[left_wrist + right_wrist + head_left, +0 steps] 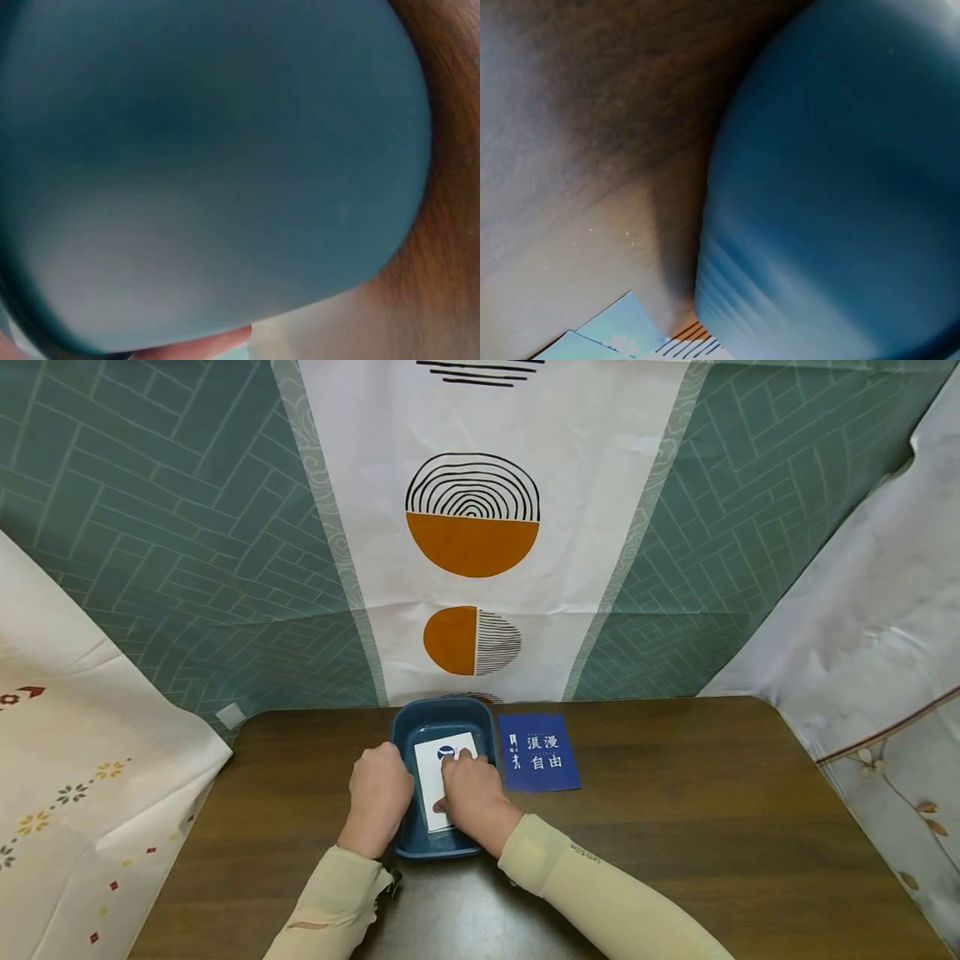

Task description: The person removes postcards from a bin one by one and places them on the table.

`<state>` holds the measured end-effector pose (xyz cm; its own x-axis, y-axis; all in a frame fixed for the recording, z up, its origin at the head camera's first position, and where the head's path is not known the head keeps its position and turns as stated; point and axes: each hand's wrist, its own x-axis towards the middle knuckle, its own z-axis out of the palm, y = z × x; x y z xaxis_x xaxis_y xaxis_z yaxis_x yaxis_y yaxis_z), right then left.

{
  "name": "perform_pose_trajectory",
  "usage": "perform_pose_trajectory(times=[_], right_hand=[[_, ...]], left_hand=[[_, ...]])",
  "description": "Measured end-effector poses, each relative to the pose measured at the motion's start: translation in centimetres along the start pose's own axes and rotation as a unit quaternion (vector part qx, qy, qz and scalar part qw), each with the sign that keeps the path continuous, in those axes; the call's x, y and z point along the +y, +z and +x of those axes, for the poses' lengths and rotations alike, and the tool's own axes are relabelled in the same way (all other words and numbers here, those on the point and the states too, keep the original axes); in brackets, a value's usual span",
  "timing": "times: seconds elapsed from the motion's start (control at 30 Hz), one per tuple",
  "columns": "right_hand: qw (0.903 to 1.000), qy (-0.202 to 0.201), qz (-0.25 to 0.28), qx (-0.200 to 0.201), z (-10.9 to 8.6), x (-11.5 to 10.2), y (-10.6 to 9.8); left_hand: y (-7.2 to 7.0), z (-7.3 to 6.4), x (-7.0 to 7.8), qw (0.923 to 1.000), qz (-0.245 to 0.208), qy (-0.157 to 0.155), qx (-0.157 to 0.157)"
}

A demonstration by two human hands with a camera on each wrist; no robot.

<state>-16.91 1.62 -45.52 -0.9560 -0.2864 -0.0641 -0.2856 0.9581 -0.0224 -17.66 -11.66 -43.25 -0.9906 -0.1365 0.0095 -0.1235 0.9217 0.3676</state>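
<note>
A dark blue plastic basin (442, 712) stands near the back edge of the wooden table; its outer walls fill much of both wrist views. My left hand (380, 793) grips the basin's left rim with curled fingers, and one finger peeks out below the basin (225, 180) in the left wrist view. Inside the basin lies a white card or booklet (429, 777) with a round blue emblem. My right hand (477, 797) reaches over the basin's right side and touches the white card, thumb and fingers spread apart on it. That hand covers the card's right part.
Just right of the basin, a dark blue card (542, 752) with white characters lies flat on the brown table (675, 802). A patterned cloth (480, 427) hangs behind the table, and pale cloths flank both sides.
</note>
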Motion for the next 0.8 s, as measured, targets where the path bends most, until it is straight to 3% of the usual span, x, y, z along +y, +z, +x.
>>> perform_pose_trajectory(times=[0.2,0.8], right_hand=[[0.9990,0.019,0.038,0.013,0.29,-0.15,-0.05],[0.9945,0.059,0.014,0.086,0.52,-0.19,-0.32]], left_hand=[[0.03,-0.06,-0.15,1.0000,0.002,0.000,0.004],[0.37,-0.11,0.06,0.9999,0.008,-0.004,0.014]])
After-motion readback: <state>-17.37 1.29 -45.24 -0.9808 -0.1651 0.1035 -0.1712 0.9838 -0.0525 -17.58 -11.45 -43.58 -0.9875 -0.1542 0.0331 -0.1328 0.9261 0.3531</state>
